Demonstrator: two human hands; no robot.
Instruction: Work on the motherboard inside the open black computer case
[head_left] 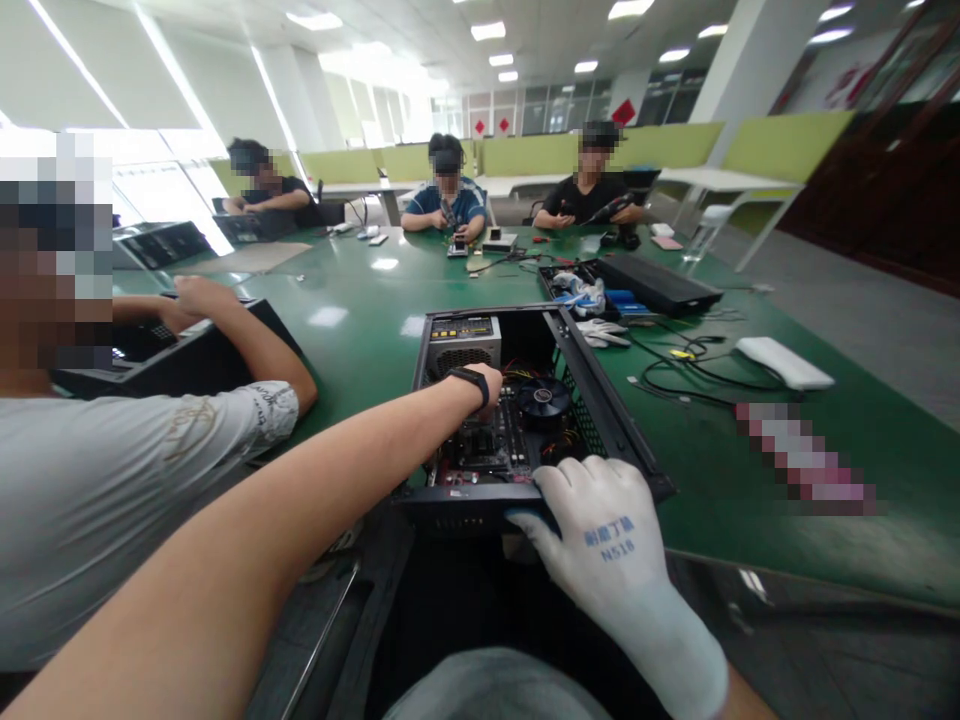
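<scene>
Two-handed at an open computer case (609, 400) set at the near edge of the green table (900, 440): clamping its near rail (480, 506) with the gloved right hand (600, 530), reaching inside with the bare left hand (491, 390), between power supply (465, 357) and fan (544, 398); cannot tell whether pinched together or apart there. Further out, toward the table's right edge, black cables (675, 382) and a white slab (784, 362); along the far edge, two seated co-workers (469, 195).
</scene>
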